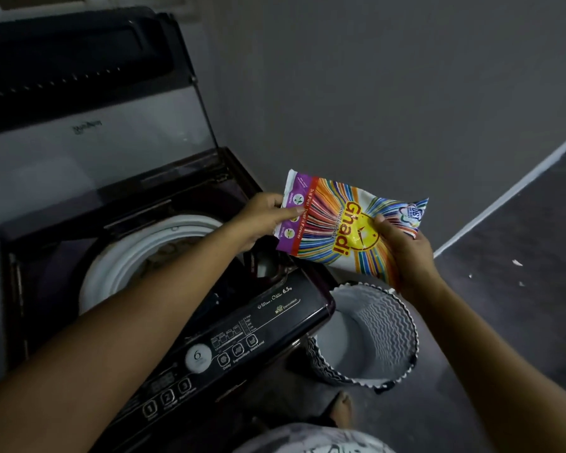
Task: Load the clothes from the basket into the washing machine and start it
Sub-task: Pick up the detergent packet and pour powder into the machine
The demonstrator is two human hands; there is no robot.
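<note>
While both forearms reach forward, basket [378,335] sits on floor, just right of washing machine [252,325]. Right hand [406,253] grips detergent packet [347,223] at lower end; left hand [263,220] pinches its top edge. Beyond, lid [89,125] stands raised; clothes [167,253] lie in drum.

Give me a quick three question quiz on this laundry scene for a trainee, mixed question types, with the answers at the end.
1. True or false: the washing machine lid is closed.
2. Multiple choice: the detergent packet is held by A) the left hand only, B) the right hand only, C) both hands.
3. Short answer: what can be seen inside the laundry basket on the floor?

Key
1. False: the lid stands open above the drum.
2. C: the left hand and the right hand each grip one end.
3. No clothes; only its pale lining shows.
</note>
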